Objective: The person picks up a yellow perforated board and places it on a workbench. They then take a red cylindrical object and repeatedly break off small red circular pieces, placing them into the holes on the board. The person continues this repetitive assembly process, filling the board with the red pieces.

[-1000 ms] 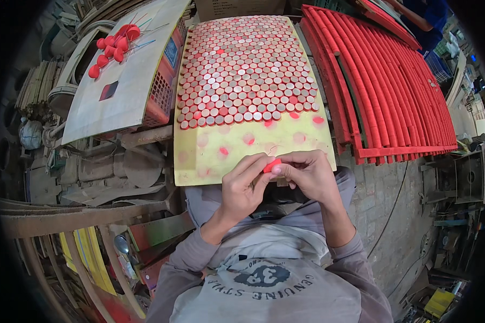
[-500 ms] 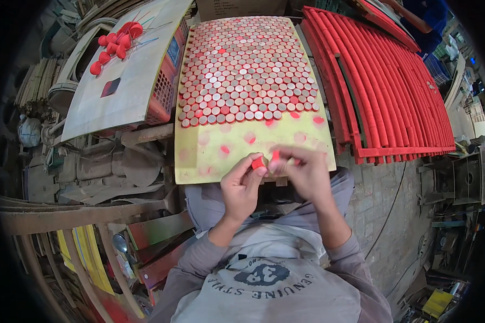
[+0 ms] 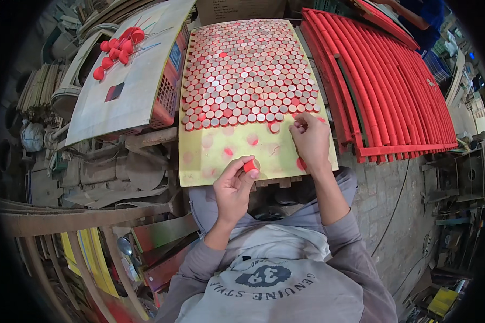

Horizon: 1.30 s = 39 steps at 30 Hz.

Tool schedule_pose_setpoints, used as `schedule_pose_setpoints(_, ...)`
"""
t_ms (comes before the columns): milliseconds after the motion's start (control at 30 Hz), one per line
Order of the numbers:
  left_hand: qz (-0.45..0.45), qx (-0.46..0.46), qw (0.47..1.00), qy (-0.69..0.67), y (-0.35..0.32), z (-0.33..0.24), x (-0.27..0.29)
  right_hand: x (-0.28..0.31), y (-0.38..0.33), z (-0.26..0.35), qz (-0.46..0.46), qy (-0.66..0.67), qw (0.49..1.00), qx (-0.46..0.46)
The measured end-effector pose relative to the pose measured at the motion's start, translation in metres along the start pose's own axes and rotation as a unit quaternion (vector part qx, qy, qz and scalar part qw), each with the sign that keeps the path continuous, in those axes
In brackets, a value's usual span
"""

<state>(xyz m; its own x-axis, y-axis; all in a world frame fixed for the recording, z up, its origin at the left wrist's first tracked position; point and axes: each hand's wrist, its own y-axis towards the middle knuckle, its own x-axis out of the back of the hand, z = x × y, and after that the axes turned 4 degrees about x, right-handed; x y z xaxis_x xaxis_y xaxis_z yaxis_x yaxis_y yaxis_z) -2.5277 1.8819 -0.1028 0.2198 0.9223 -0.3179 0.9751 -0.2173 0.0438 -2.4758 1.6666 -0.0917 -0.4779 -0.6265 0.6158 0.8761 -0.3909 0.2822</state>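
Note:
My left hand (image 3: 234, 189) pinches a short red cylinder with a pale end face (image 3: 250, 166) between thumb and fingers, just over the near edge of the yellow board (image 3: 205, 169). Above the board's right part is my right hand (image 3: 312, 139), its fingers curled and thumb apart, with nothing visible between the tips. A single round piece (image 3: 274, 127) sits left of those fingertips, slightly in front of the packed rows. The many similar round pieces (image 3: 242, 81) stand side by side, pale faces up and sides red, over the far part of the board.
Right of the board lies a rack of long red rods (image 3: 382, 97). On the left, a pale panel (image 3: 91, 116) over a red plastic crate (image 3: 163, 99) bears red rounded pieces on thin sticks (image 3: 113, 54) and a dark square (image 3: 112, 93). Another person's arm (image 3: 409, 15) shows at the far right.
My right hand has moved from beside my left hand up over the board, and a loose round piece now sits before the rows. My left hand still holds its cylinder, slightly left.

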Motion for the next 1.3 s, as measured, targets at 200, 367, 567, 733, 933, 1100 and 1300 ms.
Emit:
schedule_pose_setpoints(200,-0.013,0.002,1.0,0.007,0.003,-0.007,0.002,-0.011,-0.015,0.029,0.048,-0.038,0.991,0.117)
schedule_pose_setpoints(367,-0.005,-0.022,1.0,-0.005,-0.005,-0.013,-0.001,-0.02,-0.021,0.011,-0.01,-0.024,0.993,0.115)
schedule_pose_setpoints(567,-0.018,-0.048,0.998,0.023,0.006,-0.026,0.01,-0.008,0.013,-0.003,-0.022,-0.002,0.999,0.025)
schedule_pose_setpoints(733,-0.021,-0.054,0.998,0.006,0.016,-0.037,0.015,-0.012,0.015,-0.007,-0.034,0.015,0.999,0.019)
schedule_pose_setpoints(933,0.001,-0.027,0.999,0.044,0.03,-0.029,0.014,-0.001,0.014,-0.012,-0.035,0.036,0.999,0.007)
schedule_pose_setpoints(1100,0.051,-0.027,0.997,0.058,0.04,-0.01,-0.013,0.031,-0.016,0.01,0.045,0.121,0.992,0.017)
schedule_pose_setpoints(1300,0.06,-0.107,0.978,0.167,0.057,0.021,-0.039,0.044,-0.031,0.018,0.177,0.259,0.949,0.011)
